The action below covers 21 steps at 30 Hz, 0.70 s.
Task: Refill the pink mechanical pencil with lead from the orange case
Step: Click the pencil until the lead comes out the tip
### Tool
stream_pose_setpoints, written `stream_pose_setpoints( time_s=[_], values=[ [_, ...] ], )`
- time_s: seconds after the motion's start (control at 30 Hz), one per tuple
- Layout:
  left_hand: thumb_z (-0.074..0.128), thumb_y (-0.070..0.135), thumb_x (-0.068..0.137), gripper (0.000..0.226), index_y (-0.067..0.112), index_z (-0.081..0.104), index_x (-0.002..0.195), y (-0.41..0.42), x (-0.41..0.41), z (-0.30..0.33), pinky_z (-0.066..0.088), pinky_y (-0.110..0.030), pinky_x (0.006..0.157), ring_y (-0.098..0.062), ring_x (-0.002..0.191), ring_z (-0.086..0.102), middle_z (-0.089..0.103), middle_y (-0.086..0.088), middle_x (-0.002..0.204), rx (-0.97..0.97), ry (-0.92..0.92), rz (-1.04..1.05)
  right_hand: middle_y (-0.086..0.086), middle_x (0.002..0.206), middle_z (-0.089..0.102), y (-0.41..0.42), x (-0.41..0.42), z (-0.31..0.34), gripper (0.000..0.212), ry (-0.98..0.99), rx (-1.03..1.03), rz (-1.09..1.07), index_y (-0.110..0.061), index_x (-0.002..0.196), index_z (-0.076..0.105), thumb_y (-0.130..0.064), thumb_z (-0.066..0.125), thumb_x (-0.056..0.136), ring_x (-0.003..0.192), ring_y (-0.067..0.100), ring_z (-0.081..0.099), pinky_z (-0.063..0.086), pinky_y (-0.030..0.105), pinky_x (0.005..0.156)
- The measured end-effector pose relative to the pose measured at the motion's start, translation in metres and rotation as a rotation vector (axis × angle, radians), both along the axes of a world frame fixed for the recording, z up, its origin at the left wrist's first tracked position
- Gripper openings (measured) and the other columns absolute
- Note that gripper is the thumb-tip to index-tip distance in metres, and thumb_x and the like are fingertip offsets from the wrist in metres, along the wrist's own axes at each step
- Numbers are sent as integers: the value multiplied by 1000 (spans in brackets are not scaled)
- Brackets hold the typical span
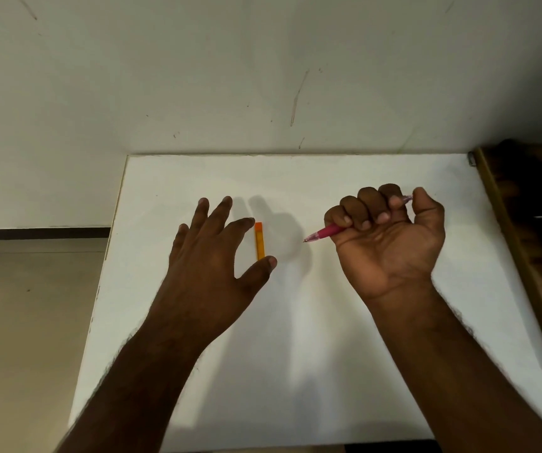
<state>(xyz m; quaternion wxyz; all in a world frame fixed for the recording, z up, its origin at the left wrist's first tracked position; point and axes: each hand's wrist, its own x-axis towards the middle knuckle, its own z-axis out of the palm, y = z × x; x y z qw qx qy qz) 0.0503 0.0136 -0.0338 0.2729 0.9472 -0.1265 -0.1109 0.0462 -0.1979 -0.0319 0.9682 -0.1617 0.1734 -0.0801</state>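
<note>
Reaching over the white bench (295, 322), your left hand (211, 266) hangs spread just beside the orange case (259, 240), fingers straight and apart, holding nothing. The case lies flat on the bench in the gap between that hand's forefinger and thumb: the forefinger tip sits at its far end, the thumb tip at its near end. Whether either tip actually touches the case, you cannot tell from this view. Its long axis runs away from you, almost straight toward the wall, so thumb and forefinger bracket it end to end, not across its narrow sides. The case sits on the right side of the left hand and well apart from your right hand (390, 237), so the left is clearly the nearer one for the pickup.

The case is a slim, flat orange stick, with a slightly deeper orange cap section at its far end.

Your right hand is turned palm up with the fingers curled tightly around the pink mechanical pencil (325, 232). The pencil is held above the bench, its translucent pointed tip aimed left toward the case, and its clear back end pokes out between forefinger and thumb.
</note>
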Motion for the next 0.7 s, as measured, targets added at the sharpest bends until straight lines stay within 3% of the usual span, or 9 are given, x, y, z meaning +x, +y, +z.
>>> stream_pose_setpoints(
  time_s=[0.53,0.7],
  values=[
    [57,63,85,66,34,46,143,-1,0,0,11,-52,123,-18,155,-1,19,3,166,12,-4,-5,-4,57,29,3,1,-2,39,25,41,13,-18,66,39,-43,34,96,53,16,23,31,28,57],
    [57,63,86,66,33,46,143,-2,0,0,11,-53,123,-18,155,-1,19,3,166,10,-4,-6,-3,56,29,3,1,-2,32,18,-10,33,-18,64,35,-39,41,88,53,16,22,30,29,57]
  ],
)
